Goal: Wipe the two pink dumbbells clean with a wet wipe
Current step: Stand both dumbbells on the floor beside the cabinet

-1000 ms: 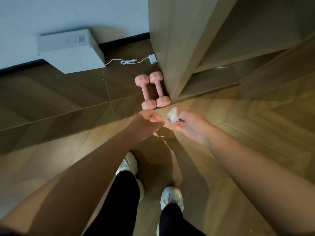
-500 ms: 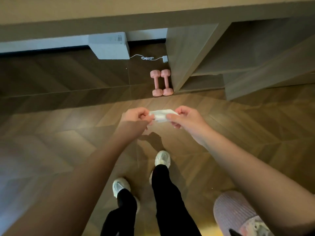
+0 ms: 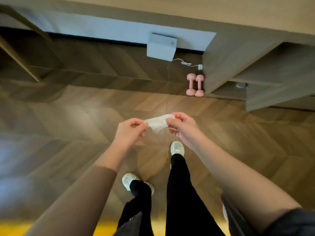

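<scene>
wipe (image 3: 159,122) stretched left–right, pinched by left hand (image 3: 130,132) and right hand (image 3: 183,127) | dumbbells (image 3: 190,84) on floor (image 3: 85,116), side by side, axes toward wall (image 3: 102,29), beside cabinet (image 3: 219,68)

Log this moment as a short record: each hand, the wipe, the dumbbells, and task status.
left hand: pinches one end of the wet wipe
right hand: pinches the other end
wet wipe: spread between both hands, above the floor
pink dumbbells: side by side on the floor, beside the wooden cabinet, untouched
white box: on the floor beyond them
task status: wiping not yet begun
</scene>
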A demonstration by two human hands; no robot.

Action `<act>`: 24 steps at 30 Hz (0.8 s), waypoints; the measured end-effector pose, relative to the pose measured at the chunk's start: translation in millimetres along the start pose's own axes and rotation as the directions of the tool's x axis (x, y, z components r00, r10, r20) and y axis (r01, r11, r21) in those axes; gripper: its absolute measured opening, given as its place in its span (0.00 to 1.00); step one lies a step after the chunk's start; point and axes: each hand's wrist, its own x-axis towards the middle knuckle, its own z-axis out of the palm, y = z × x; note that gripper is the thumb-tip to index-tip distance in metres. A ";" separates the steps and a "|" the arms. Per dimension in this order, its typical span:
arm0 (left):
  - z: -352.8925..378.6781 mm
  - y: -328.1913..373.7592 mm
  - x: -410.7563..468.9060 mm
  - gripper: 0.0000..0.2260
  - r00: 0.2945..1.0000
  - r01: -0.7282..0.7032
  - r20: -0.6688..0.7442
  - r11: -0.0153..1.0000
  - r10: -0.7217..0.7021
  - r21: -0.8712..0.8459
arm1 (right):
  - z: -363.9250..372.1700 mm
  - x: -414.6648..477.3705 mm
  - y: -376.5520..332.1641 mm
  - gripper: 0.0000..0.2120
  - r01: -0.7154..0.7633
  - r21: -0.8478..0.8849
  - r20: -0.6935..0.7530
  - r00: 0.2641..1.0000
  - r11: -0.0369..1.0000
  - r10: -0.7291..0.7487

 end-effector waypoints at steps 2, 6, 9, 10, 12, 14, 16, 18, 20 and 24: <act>-43.1 -12.8 -16.4 0.03 0.998 0.051 -0.037 0.994 -0.055 -0.095 | 46.1 -14.6 10.5 0.07 0.007 -0.028 0.022 1.000 1.000 -0.007; -111.0 -26.5 -30.8 0.05 0.992 0.091 -0.068 0.974 -0.107 -0.206 | 117.3 -31.2 17.9 0.07 0.030 -0.055 0.032 0.999 0.998 -0.029; -149.2 -28.3 -32.6 0.05 0.989 0.092 -0.086 0.959 -0.119 -0.270 | 155.9 -32.0 19.4 0.06 0.031 -0.087 0.053 0.998 0.996 -0.027; -161.1 -27.5 -31.8 0.05 0.988 0.089 -0.098 0.955 -0.121 -0.283 | 167.5 -30.1 19.1 0.05 0.033 -0.100 0.062 0.998 0.994 -0.027; -184.4 -25.0 -25.8 0.04 0.984 0.073 -0.134 0.950 -0.118 -0.304 | 192.9 -24.1 17.0 0.05 0.037 -0.108 0.081 0.996 0.993 -0.028; -207.4 -22.3 -15.1 0.03 0.980 0.055 -0.168 0.950 -0.110 -0.306 | 220.5 -14.4 13.5 0.05 0.045 -0.093 0.105 0.994 0.995 -0.035; -231.1 -18.5 -1.4 0.05 0.977 0.034 -0.188 0.951 -0.096 -0.308 | 250.0 -1.7 7.9 0.05 0.052 -0.085 0.129 0.991 0.995 -0.041; -255.4 -13.6 14.4 0.04 0.976 0.020 -0.200 0.956 -0.082 -0.294 | 278.7 13.6 0.4 0.05 0.055 -0.094 0.133 0.990 0.994 -0.042; -279.8 -6.5 28.5 0.05 0.973 0.027 -0.212 0.963 -0.086 -0.268 | 306.8 28.4 -7.7 0.06 0.039 -0.100 0.124 0.992 0.994 -0.026; -330.9 11.2 53.8 0.05 0.965 0.054 -0.231 0.960 -0.121 -0.275 | 362.2 52.1 -28.0 0.06 -0.003 -0.129 0.107 0.994 0.992 0.017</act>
